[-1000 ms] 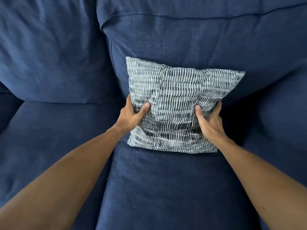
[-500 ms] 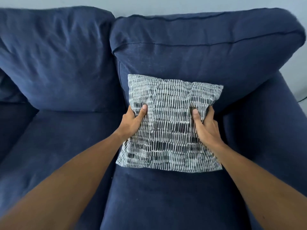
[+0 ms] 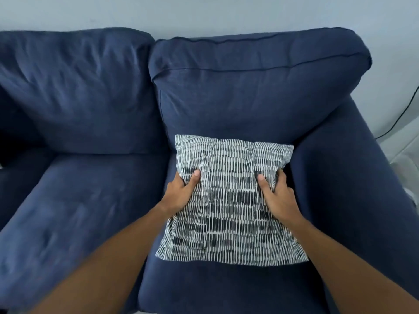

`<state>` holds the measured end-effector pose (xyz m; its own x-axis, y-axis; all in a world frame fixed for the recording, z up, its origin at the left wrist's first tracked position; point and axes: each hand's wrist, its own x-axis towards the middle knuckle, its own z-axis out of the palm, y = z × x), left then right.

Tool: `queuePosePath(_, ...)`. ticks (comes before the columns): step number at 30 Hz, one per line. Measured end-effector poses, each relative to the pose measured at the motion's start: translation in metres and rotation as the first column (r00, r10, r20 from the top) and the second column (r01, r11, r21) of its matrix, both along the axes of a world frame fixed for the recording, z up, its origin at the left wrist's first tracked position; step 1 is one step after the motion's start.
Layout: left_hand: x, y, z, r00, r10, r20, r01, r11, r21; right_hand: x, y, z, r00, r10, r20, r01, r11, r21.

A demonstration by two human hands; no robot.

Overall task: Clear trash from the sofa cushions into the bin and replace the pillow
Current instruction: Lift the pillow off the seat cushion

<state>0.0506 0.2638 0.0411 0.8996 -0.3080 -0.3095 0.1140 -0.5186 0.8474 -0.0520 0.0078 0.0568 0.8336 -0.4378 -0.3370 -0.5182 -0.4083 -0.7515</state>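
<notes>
A black-and-white striped pillow (image 3: pixel 229 209) lies on the right seat of a dark blue sofa (image 3: pixel 249 91), its top edge leaning against the right back cushion. My left hand (image 3: pixel 179 193) grips the pillow's left side, thumb pressed into the front. On the pillow's right side my right hand (image 3: pixel 275 196) holds it the same way. No trash or bin shows in this view.
The sofa's right armrest (image 3: pixel 353 177) runs beside the pillow. The left seat cushion (image 3: pixel 74 211) and left back cushion (image 3: pixel 74 91) are bare. A pale wall (image 3: pixel 204 12) is behind, with a dark cable (image 3: pixel 401 114) and light floor at the far right.
The view has pulled back and up, so the whole sofa back and wall show. The pillow has tipped lower on the seat cushion, still held by both hands.
</notes>
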Motion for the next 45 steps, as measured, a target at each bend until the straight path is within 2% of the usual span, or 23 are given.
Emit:
queuePosePath(9,-0.028,0.007,-0.037,0.982,0.054,-0.182,-0.012,0.974,0.226,-0.032,0.006,-0.039,0.995,0.017,-0.095,-0.013,0.999,0.045)
queuePosePath(18,-0.063,0.019,-0.070,0.969,0.075,-0.236,-0.008,0.961,0.275,-0.058,0.013,-0.075,0.980,0.008,-0.198,0.011,0.996,0.093)
queuePosePath(34,-0.070,0.030,-0.094,0.976,0.115,-0.184,-0.032,0.915,0.403,-0.068,0.013,-0.106,0.969,0.052,-0.242,-0.042,0.998,0.045)
queuePosePath(37,-0.061,0.038,-0.096,0.979,0.106,-0.172,-0.028,0.913,0.407,-0.066,0.010,-0.102,0.955,0.081,-0.286,-0.082,0.997,0.008)
queuePosePath(42,-0.050,0.043,-0.079,0.989,0.097,-0.115,-0.045,0.918,0.393,-0.058,0.005,-0.088,0.936,0.136,-0.325,-0.192,0.970,-0.149)
queuePosePath(45,-0.042,0.041,-0.065,0.997,0.063,-0.050,-0.037,0.912,0.407,-0.047,0.001,-0.075,0.938,0.159,-0.309,-0.227,0.953,-0.198)
